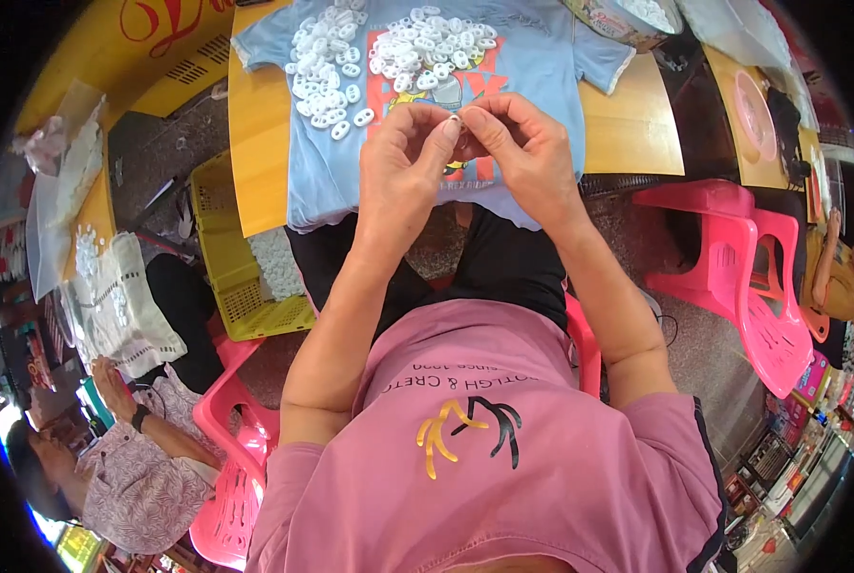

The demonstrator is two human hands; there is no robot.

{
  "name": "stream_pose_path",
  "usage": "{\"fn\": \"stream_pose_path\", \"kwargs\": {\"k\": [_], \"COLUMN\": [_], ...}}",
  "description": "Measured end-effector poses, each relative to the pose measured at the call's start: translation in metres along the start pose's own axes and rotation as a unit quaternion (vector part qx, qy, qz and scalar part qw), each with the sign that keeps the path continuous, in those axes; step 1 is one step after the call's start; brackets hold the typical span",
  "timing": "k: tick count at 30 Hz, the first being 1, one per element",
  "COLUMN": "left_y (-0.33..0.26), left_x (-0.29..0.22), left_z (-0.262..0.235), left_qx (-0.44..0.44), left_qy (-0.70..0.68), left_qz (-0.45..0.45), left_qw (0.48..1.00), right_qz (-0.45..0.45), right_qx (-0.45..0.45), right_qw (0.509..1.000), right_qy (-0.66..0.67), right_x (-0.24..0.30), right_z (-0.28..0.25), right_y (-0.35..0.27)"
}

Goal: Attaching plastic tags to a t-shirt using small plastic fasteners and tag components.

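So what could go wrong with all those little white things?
The white things lie loose on the blue shirt, which reaches the table's near edge, so a tug on it might spill some. Also, the left hand and right hand seem to pinch something tiny, hard to make out; it could slip and drop.

Yellow wood-look tbl (637,124), bare strips showing L & R. Lt-blue tee (327,186) spread flat on top, sleeves out to both sides, w/ red/yellow print mid-chest; hem reaches past near tbl edge. On tee: wht 2-hole oval pcs in 2 loose piles, L pile (324,62) long/narrow & R pile (432,46) wider, approx. side by side; few strays at near end of L pile. Far R corner: round tub (610,21) w/ more wht pcs.
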State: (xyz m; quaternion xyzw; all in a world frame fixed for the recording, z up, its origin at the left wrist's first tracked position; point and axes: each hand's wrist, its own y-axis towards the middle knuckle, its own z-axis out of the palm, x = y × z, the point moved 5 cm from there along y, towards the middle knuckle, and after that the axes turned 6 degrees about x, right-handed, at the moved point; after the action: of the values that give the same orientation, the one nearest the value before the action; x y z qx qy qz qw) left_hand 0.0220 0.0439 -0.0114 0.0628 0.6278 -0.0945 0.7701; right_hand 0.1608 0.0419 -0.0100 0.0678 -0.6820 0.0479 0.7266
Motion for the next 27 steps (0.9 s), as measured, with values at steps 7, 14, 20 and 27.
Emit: {"fn": "stream_pose_path", "kwargs": {"k": [7, 14, 20, 27], "left_y": [0.001, -0.001, -0.005, -0.005], "left_x": [-0.006, -0.015, -0.020, -0.020], "left_z": [-0.006, -0.003, 0.002, 0.001], "left_qx": [0.041, 0.062, 0.085, 0.065], "left_qy": [0.022, 0.039, 0.083, 0.078], "left_qz": [-0.034, -0.041, -0.031, -0.015], "left_qw": [0.998, 0.997, 0.992, 0.995], "right_qz": [-0.122, -0.287, -0.300, -0.294], "right_qx": [0.062, 0.126, 0.168, 0.148], "right_qw": [0.965, 0.865, 0.842, 0.876], "right_qy": [-0.225, -0.392, -0.415, -0.352], "right_x": [0.027, 0.052, 0.052, 0.044], "right_z": [-0.016, -0.011, -0.007, 0.000], "right_y": [0.005, 0.004, 0.004, 0.001]}}
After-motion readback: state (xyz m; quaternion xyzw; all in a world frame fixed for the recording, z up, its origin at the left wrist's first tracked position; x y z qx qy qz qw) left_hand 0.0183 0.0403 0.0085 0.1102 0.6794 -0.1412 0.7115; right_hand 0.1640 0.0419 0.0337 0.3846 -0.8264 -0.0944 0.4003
